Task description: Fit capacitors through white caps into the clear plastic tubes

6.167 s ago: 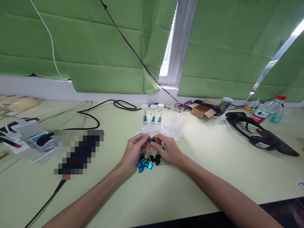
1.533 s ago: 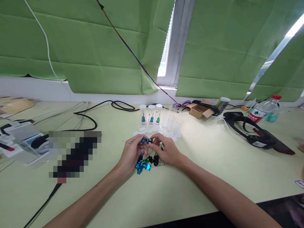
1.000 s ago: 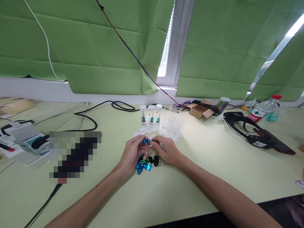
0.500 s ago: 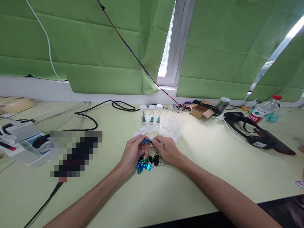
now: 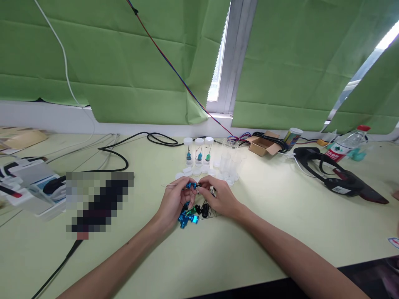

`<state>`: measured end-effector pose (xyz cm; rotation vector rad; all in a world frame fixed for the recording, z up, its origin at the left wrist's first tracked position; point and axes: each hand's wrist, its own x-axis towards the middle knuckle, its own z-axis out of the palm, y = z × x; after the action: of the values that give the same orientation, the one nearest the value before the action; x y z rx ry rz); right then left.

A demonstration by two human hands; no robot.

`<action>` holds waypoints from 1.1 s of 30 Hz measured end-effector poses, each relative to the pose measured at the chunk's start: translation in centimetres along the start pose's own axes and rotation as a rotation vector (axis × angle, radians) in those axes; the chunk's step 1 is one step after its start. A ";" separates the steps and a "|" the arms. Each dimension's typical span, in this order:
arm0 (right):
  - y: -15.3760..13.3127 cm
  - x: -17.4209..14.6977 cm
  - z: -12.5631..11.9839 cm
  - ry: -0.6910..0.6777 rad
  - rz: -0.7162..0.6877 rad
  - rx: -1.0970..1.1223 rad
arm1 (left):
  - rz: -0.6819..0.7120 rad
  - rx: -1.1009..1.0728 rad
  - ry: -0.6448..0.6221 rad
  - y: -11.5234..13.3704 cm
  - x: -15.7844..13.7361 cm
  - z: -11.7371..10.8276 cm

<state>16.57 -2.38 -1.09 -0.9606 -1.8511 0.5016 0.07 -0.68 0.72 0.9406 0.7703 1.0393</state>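
My left hand (image 5: 172,202) is closed on a small shiny blue metal part (image 5: 191,185), with a thin rod or wire sticking out to the left. The fingers of my right hand (image 5: 222,196) pinch the dark right end of this part; the fingertips hide the exact contact. Just below the hands lies a pile of small pieces: blue metal parts (image 5: 183,220), a green metal part (image 5: 192,210) and a black part (image 5: 205,210), with thin dark wires. Behind the hands stand three clear capped tubes (image 5: 188,160), each holding a blue or green part.
Open clear tubes (image 5: 225,161) and white caps (image 5: 187,170) sit behind my hands. Rightward are a cardboard box (image 5: 260,148), a can (image 5: 293,138), a black headset-like device (image 5: 339,185) and a bottle (image 5: 346,145). A black cable (image 5: 124,155) and white device (image 5: 34,174) lie left.
My right fingers have shifted slightly on the dark end of the blue part, and the knuckles are raised more. My left hand stays nearly in place.
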 end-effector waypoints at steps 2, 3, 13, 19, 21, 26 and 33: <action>0.0 0.0 0.0 -0.009 0.004 0.000 | -0.002 0.001 -0.002 0.0 0.0 0.0; 0.0 0.0 0.0 -0.013 0.007 -0.004 | -0.002 0.001 -0.005 -0.1 0.0 0.0; -0.1 0.1 -0.1 -0.052 0.028 -0.083 | 0.009 0.036 -0.014 0.1 -0.2 0.2; 0.1 0.1 -0.1 -0.069 0.047 -0.108 | 0.014 0.055 -0.024 0.1 -0.3 0.2; 0.1 0.1 0.0 -0.069 0.051 -0.117 | 0.016 0.055 -0.029 0.1 -0.2 0.2; 0.1 0.0 -0.1 -0.071 0.064 -0.131 | 0.018 0.066 -0.038 -0.2 -0.2 0.0; 0.3 0.0 0.1 -0.068 0.073 -0.111 | 0.012 0.064 -0.057 -0.1 -0.2 -0.1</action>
<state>16.64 -2.25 -1.34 -1.1009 -1.9263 0.4854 -0.04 -0.91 0.65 1.0266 0.7553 0.9986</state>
